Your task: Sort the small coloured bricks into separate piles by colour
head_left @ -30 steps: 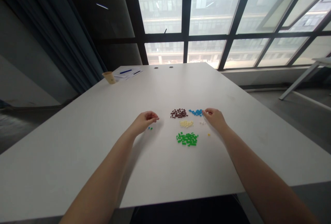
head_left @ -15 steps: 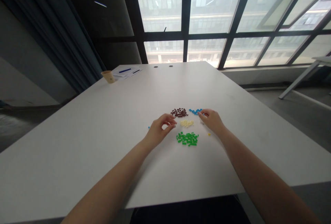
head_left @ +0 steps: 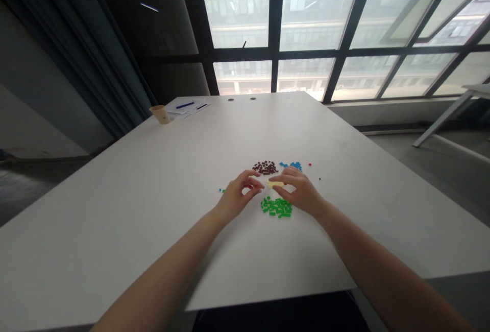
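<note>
My left hand [head_left: 244, 190] is at the left of the small piles of toy bricks, its fingers curved and the thumb apart, with nothing visible between them. My right hand [head_left: 297, 188] hovers over or touches the pale yellow bricks [head_left: 274, 184], thumb and fingers spread to either side of them and partly hiding that pile. Just nearer to me lies the heap of green bricks [head_left: 276, 207]. Beyond the hands are the dark brown bricks [head_left: 265, 167] and the blue bricks [head_left: 295, 165], the latter partly behind my right hand.
A red piece [head_left: 310, 164] and a tiny dark piece [head_left: 319, 179] lie right of the piles; a blue bit [head_left: 220, 189] lies left of my left hand. On the white table [head_left: 153, 189], a paper cup [head_left: 161, 115] and papers with pens [head_left: 189, 108] stand far left.
My right hand has moved left and nearer, from the blue bricks to the pale yellow ones, uncovering the blue pile and the red piece. My left hand has barely shifted.
</note>
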A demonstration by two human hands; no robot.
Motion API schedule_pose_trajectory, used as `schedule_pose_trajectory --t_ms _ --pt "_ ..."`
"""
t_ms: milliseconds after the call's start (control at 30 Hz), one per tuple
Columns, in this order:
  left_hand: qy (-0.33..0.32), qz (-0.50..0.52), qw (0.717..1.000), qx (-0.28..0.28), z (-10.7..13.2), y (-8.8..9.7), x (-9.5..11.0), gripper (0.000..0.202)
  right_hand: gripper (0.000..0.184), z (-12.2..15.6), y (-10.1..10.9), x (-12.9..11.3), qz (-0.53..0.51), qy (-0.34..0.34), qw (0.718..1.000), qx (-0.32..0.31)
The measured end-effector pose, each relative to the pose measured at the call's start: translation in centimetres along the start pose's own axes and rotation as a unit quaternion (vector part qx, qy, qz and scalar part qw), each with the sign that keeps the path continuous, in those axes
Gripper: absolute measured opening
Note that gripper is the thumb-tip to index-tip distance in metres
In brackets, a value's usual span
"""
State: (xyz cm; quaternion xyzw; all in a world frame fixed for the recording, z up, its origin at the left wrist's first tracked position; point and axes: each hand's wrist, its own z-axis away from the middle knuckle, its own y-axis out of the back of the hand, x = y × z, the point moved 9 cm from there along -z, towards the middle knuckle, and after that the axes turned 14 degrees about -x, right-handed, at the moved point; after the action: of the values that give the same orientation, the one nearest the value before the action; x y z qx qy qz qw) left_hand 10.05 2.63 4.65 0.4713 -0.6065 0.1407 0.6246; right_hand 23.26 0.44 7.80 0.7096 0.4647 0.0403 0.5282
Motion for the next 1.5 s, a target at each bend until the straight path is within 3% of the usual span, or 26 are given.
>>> schedule_pose_trajectory --t_ms 133,300,400,500,567,633,700,767,933,1167,1367,1500 --pt "0.001 0.02 1.0 -0.016 -0.1 -0.5 -0.2 0.029 0.016 -0.4 -1.5 -2.3 0.013 0.048 0.998 -0.037" --pt "0.011 0.043 0.998 -0.044 -0.3 -1.3 -0.7 0.034 0.013 -0.7 -2.1 -2.3 0.034 0.044 0.998 -0.043" --pt "0.025 0.008 0.999 -0.041 -0.3 -1.0 -1.0 0.038 0.012 -0.5 -1.3 -0.4 0.041 0.005 0.999 -0.036" --pt "0.081 -0.119 0.989 -0.035 -0.1 0.6 -1.8 0.04 0.009 0.5 0.6 4.3 0.061 -0.138 0.988 -0.044" --pt "0.148 -0.227 0.962 -0.04 0.3 2.3 -2.9 0.036 0.01 1.6 1.2 7.6 0.072 -0.243 0.963 -0.089" --pt "0.238 -0.319 0.915 -0.061 1.1 4.3 -4.6 0.032 0.009 2.6 1.3 9.7 0.065 -0.304 0.94 -0.143" --pt "0.325 -0.369 0.866 -0.089 2.1 6.3 -6.4 0.029 0.009 3.3 0.8 10.9 0.052 -0.333 0.924 -0.182" --pt "0.368 -0.372 0.845 -0.112 2.9 7.5 -7.7 0.027 0.01 3.6 0.2 11.4 0.045 -0.34 0.918 -0.199" --pt "0.372 -0.299 0.872 -0.112 3.4 8.0 -9.0 0.018 0.009 3.5 -0.3 11.5 0.039 -0.32 0.928 -0.188" --pt "0.34 -0.294 0.887 -0.105 3.0 7.7 -8.2 0.01 0.015 3.5 2.0 11.5 0.043 -0.311 0.941 -0.123" --pt "0.328 -0.312 0.884 -0.114 2.8 7.7 -7.8 0.011 0.016 3.6 1.5 11.7 0.039 -0.321 0.935 -0.142" --pt "0.284 -0.283 0.911 -0.099 2.4 7.6 -6.7 0.012 0.016 3.3 1.4 11.1 0.033 -0.311 0.94 -0.14"
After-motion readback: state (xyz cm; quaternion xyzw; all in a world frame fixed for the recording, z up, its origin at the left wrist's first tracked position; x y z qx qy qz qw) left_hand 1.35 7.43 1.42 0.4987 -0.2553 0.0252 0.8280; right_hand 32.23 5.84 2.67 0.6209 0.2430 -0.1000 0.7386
